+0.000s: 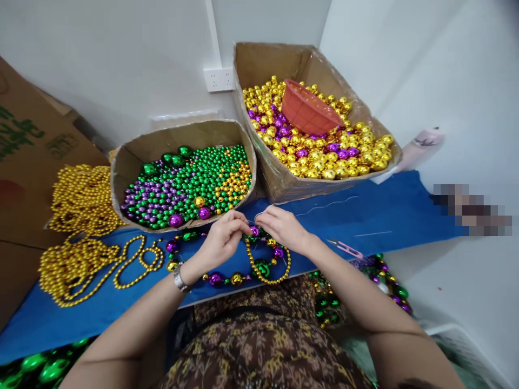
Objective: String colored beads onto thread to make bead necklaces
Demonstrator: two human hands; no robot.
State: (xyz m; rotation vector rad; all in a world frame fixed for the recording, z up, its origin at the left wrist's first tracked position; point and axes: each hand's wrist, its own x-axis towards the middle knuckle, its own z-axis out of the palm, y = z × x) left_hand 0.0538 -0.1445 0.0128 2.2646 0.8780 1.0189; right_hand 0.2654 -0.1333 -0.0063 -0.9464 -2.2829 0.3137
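My left hand (226,237), a watch on its wrist, pinches at a purple bead (254,230) and the thin thread by it. My right hand (283,227) is closed on the same thread (324,204), whose loose end trails to the right over the blue cloth. Below both hands hangs a loop of small gold beads (290,265). It joins a strand of large purple, green and gold beads (215,279) lying on the cloth. The fingertips partly hide the thread where they meet.
A box of small green, purple and gold beads (115,189) stands behind my left hand. Another box (279,186) holds gold and purple beads and a red basket (308,111). Gold bead strings (77,265) lie left. Pink thread snips (344,247) and a needle-like piece (373,234) lie right.
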